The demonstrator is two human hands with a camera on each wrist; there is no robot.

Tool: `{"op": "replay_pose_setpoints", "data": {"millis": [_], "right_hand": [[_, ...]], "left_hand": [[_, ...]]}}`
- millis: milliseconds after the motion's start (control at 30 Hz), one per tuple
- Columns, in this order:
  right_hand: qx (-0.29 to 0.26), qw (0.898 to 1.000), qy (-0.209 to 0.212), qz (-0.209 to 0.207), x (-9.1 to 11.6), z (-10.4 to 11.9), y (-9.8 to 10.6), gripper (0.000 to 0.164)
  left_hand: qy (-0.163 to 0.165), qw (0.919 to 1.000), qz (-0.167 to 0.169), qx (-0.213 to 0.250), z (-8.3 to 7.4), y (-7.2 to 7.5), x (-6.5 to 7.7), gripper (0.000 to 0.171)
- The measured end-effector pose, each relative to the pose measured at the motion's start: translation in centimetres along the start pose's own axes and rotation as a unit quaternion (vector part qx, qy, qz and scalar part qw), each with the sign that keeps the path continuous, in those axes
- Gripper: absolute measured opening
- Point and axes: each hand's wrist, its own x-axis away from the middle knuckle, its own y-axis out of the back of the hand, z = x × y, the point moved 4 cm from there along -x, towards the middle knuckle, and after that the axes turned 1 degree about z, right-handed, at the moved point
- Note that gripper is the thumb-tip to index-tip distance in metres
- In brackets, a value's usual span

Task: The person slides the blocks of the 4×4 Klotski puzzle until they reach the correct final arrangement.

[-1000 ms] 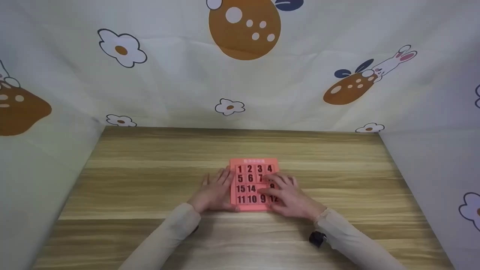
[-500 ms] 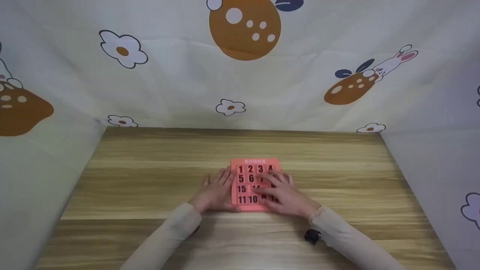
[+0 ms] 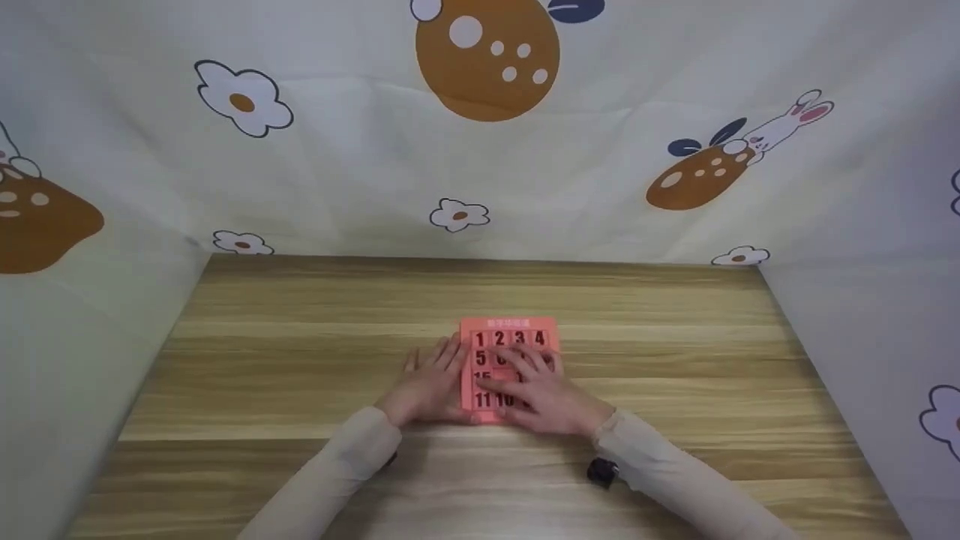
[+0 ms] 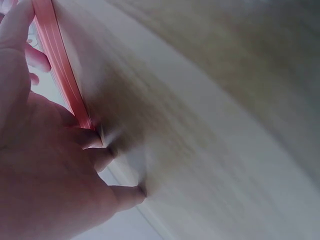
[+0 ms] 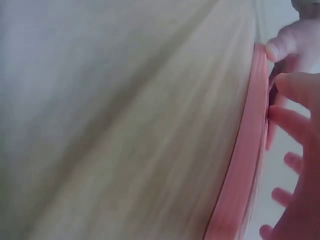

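A red number slide puzzle (image 3: 466, 324) lies flat on the table in the head view, its black-numbered tiles set in rows. My left hand (image 3: 426, 386) rests along its left side, fingers straight against the edge and thumb at the near left corner. From the right, my right hand (image 3: 553, 401) reaches over the tiles, with a fingertip at the 15 tile (image 3: 481, 374). A gap shows just right of that tile. The hand hides much of the lower right tiles. Both wrist views catch the puzzle's red side wall (image 4: 61, 62) close up, with fingers at its top.
The wood-grain table (image 3: 300, 315) runs back to a pale cloth wall (image 3: 360, 172) printed with flowers and fruit. More cloth hangs at the left and right. A small black device (image 3: 601, 472) sits under the right wrist.
My right hand has moved left across the puzzle. The 14 tile has slid right, so the gap now lies beside the 15 tile. My left hand has stayed in place.
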Motion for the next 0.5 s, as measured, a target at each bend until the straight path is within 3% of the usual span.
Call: {"op": "replay_pose_setpoints", "data": {"millis": [133,233,500], "right_hand": [[-0.023,0.998,-0.043,-0.035,0.5,-0.4,0.7,0.036],[-0.034,0.997,-0.049,-0.054,0.7,-0.7,0.9,0.031],[-0.019,0.999,-0.018,0.019,-0.6,-0.3,-0.4,0.056]], "left_hand": [[0.004,1.0,0.003,-0.006,0.1,0.1,0.0,0.118],[0.008,0.9999,0.002,-0.01,0.1,0.1,0.1,0.119],[0.002,1.0,-0.001,-0.009,0.0,0.0,0.0,0.117]]}}
